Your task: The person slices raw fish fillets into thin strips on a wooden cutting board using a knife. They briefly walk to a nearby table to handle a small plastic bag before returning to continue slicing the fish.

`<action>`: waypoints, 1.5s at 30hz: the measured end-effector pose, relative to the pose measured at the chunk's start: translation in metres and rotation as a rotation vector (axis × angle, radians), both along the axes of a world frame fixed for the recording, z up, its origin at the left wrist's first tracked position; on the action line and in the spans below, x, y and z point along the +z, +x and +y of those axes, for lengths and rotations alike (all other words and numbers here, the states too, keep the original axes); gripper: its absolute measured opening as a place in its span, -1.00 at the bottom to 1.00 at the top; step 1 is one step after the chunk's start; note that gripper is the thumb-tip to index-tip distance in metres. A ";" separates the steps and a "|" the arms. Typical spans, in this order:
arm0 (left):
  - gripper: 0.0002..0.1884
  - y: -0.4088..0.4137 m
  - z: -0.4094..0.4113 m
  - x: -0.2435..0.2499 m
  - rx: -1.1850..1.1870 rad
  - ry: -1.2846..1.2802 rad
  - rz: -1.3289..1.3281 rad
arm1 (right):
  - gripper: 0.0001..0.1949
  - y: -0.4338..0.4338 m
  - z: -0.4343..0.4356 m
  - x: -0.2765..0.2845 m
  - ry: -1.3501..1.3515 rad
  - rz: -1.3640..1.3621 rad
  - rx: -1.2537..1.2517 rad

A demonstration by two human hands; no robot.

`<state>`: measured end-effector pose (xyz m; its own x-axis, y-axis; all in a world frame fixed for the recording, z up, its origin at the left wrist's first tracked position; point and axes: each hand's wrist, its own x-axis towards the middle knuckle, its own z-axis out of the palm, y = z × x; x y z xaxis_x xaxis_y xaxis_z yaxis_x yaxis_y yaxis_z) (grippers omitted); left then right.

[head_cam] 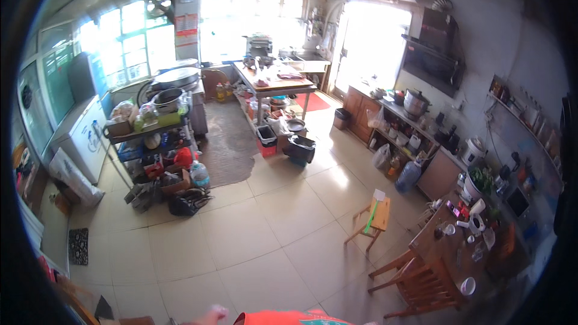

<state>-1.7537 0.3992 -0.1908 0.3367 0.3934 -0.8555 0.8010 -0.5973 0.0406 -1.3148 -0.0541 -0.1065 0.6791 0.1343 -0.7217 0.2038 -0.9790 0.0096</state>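
Observation:
My left hand (217,313) shows at the bottom edge, blurred, left of the red clothing (293,318) on my body; its fingers are too unclear to read. At the bottom edge right of the clothing there is only a tiny pale patch, so my right hand cannot be made out. Before me lies a tiled floor (244,243). A small wooden stool (381,214) stands to the right with a green-handled fly swatter (371,216) lying across it.
A wooden chair (426,284) stands by a brown table (445,253) holding cups and a phone. Bags and boxes crowd a shelf cart (149,131) at left. Lined bins (266,137) stand by a worktable (275,85). A blue water jug (408,176) is near the counter.

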 end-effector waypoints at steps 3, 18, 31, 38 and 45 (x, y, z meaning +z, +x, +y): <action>-0.56 0.138 0.080 -0.015 -0.184 0.086 -0.038 | -0.71 0.064 0.045 0.012 0.031 -0.014 -0.100; -0.60 0.605 0.219 0.007 -0.424 0.003 -0.210 | -0.79 0.621 0.236 -0.037 -0.001 0.044 0.127; -0.52 0.849 0.423 -0.011 0.065 -0.065 0.108 | -0.65 0.941 0.594 0.060 0.295 -0.025 0.263; -0.75 1.283 0.614 0.038 -0.506 0.254 -0.569 | -0.67 1.050 0.460 -0.060 -0.139 0.036 0.061; -0.77 1.553 0.693 0.068 -0.307 0.323 -0.967 | -0.66 1.288 0.538 -0.061 -0.200 0.069 0.005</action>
<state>-0.2008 1.0921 -0.1232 0.9408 0.3365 -0.0414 0.3260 -0.8642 0.3831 -0.0268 0.4842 -0.1679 0.6272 -0.0127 -0.7788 0.2156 -0.9580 0.1892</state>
